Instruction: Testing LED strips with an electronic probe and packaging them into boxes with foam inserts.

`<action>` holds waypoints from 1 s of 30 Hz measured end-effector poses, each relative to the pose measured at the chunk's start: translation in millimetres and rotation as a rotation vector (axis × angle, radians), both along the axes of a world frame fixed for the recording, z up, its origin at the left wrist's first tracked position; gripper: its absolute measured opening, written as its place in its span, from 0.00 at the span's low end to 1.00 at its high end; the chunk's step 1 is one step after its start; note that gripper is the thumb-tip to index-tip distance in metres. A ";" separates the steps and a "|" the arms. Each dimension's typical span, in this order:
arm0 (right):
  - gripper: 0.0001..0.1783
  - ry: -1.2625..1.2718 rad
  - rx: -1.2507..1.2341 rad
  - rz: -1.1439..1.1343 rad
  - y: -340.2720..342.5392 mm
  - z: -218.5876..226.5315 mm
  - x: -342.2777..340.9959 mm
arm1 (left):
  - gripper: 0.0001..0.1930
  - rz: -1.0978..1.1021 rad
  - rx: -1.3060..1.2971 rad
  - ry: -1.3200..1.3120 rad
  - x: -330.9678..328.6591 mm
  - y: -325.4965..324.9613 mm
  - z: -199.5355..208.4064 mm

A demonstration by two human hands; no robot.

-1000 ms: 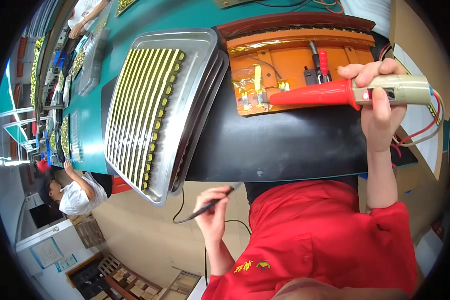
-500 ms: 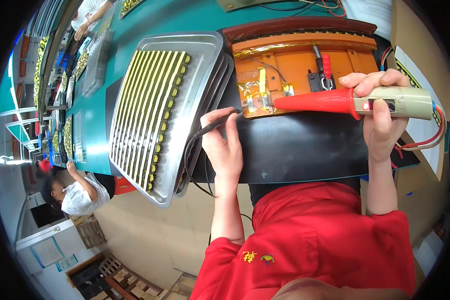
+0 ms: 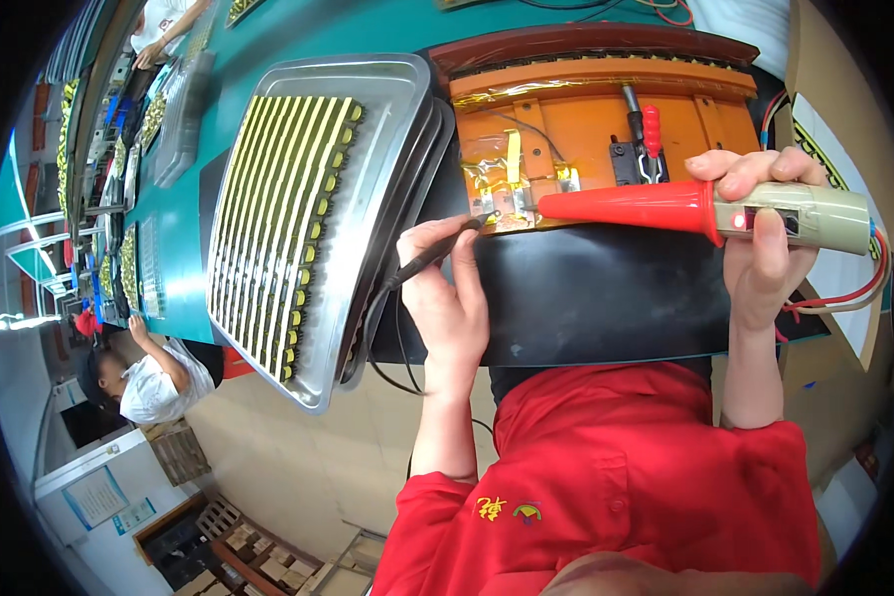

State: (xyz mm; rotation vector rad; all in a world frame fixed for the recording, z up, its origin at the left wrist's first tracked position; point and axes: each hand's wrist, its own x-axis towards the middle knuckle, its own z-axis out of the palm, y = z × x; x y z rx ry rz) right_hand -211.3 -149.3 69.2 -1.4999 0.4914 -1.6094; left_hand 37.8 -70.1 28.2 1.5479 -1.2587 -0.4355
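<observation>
Head view. Orange fixture lies at 1 o'clock, on the dark-matted surface. Its small metal tabs sit at the fixture's own 8 o'clock; red-handled clamp at 2 o'clock from them.

Left hand: fingers pinched narrow on a slim black probe, which comes in from the tabs' 8 o'clock, its tip at the tab area. Right hand: wrapped round the beige grip of a red-coned tool, which points in from 3 o'clock, thumb on the grip, a small red light showing. Whether either tip makes contact, I can't tell.

Metal tray of yellow-and-black strips at 10 o'clock.

Step in hand, I judge: bringing both tips to the tabs. Next move calls for firm, steady placement, tips kept apart.
</observation>
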 end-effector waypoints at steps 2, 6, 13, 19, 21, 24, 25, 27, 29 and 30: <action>0.18 0.001 -0.003 0.013 -1.5 -2.7 -3.2 | 0.07 0.014 0.006 -0.063 4.2 -1.8 -3.6; 0.18 -0.013 0.000 0.010 -2.6 -4.3 -4.4 | 0.07 0.044 0.052 -0.026 3.5 -6.1 -1.8; 0.19 -0.025 0.004 0.028 -4.0 -7.1 -7.6 | 0.05 0.012 0.061 -0.241 1.5 -12.0 4.7; 0.18 -0.040 -0.016 0.000 2.0 -7.4 -13.6 | 0.05 0.023 0.057 -0.232 3.8 -12.5 0.7; 0.18 0.020 -0.050 -0.036 3.3 -0.2 -23.4 | 0.05 0.021 0.055 -0.226 4.6 -12.3 0.3; 0.19 0.043 -0.066 -0.095 4.5 -0.2 -34.0 | 0.06 0.019 0.048 -0.224 6.0 -12.9 -0.3; 0.20 0.074 -0.060 -0.114 6.2 -0.3 -36.2 | 0.06 0.021 0.044 -0.228 6.0 -13.3 -0.2; 0.20 0.102 -0.074 -0.098 8.6 2.5 -33.8 | 0.06 0.022 0.066 -0.173 2.4 -13.1 3.1; 0.20 0.123 -0.098 -0.095 10.3 6.0 -27.3 | 0.06 0.033 0.062 -0.156 3.2 -13.0 -0.1; 0.20 0.122 -0.100 -0.096 10.2 7.1 -25.8 | 0.06 0.032 0.060 -0.157 4.2 -12.4 -1.9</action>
